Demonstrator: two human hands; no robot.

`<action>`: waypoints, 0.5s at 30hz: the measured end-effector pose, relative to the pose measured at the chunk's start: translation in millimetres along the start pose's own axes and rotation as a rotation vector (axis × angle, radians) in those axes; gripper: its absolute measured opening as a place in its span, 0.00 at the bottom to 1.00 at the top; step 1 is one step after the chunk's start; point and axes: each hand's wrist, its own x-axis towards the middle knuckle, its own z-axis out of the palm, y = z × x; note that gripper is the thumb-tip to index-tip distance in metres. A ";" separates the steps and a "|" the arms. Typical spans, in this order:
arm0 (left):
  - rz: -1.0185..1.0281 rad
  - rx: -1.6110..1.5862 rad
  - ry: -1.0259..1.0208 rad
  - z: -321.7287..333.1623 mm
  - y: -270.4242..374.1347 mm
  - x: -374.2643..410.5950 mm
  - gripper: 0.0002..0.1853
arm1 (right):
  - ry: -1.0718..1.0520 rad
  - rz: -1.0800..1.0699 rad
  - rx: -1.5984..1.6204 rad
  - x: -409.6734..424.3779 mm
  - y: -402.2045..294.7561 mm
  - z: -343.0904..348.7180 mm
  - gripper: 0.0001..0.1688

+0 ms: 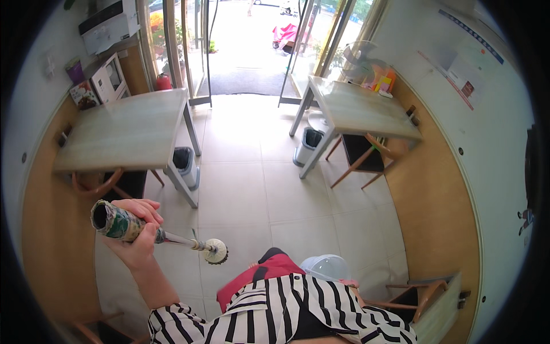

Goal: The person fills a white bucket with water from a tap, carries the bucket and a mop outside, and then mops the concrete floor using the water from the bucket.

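Observation:
My left hand (139, 232) is closed around the taped, worn grip of a long-handled tool (120, 221) at the left. From the hand, its metal pole (178, 240) slants down to a round, pale head (215, 251) with a dark fringed edge, over the tiled floor. Whether the head touches the floor cannot be told. A translucent plastic bucket (325, 265) shows just beyond my striped shirt, right of the red garment (245, 281). At its lower right edge is a small pink patch, apparently part of my right hand (350, 283); its grip is mostly hidden.
Tables stand at left (124, 133) and right (365, 105), with chairs (363, 157) and lined waste bins (185, 165) beside them. Ahead are open glass doors (200, 51) and a grey mat (245, 81). Another chair (414, 299) and table (442, 307) are at lower right.

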 end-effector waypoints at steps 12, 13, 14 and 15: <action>0.104 0.117 0.148 75.2 -239.1 254.3 0.15 | -0.043 0.088 0.518 144.1 -366.7 -134.1 0.09; 0.114 0.127 0.151 78.0 -252.6 275.3 0.15 | -0.062 0.095 0.618 154.0 -401.4 -150.2 0.09; 0.118 0.102 0.127 81.8 -265.6 296.6 0.15 | -0.097 0.116 0.748 161.0 -435.3 -159.6 0.08; 0.119 0.102 0.125 88.0 -283.4 317.5 0.15 | -0.120 0.140 0.883 171.5 -471.7 -171.7 0.08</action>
